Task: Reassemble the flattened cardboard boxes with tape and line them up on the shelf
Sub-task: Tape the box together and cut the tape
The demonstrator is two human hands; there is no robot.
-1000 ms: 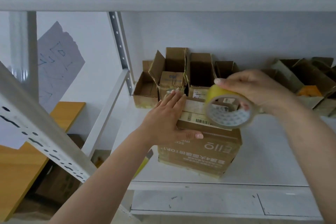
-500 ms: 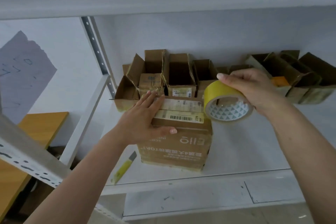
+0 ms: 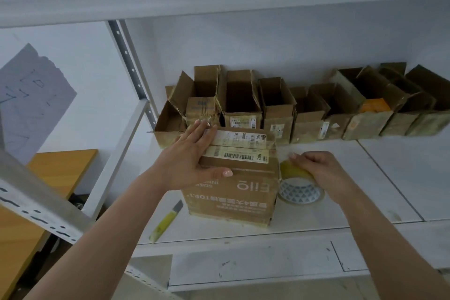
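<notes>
A brown cardboard box with upside-down print stands near the front of the white shelf, its top flaps closed under white barcode labels. My left hand lies flat on those flaps, thumb over the front edge. My right hand grips a yellow tape roll low beside the box's right side. A clear strip of tape runs from the roll up to the box's top right corner.
A row of several open cardboard boxes lines the back of the shelf. A yellow utility knife lies on the shelf left of the box. A perforated metal upright stands at the left, with a wooden table beyond it.
My right hand has lowered the tape roll from above the box's top right corner down to its right side. My left hand stays on the flaps. The camera has panned right.
</notes>
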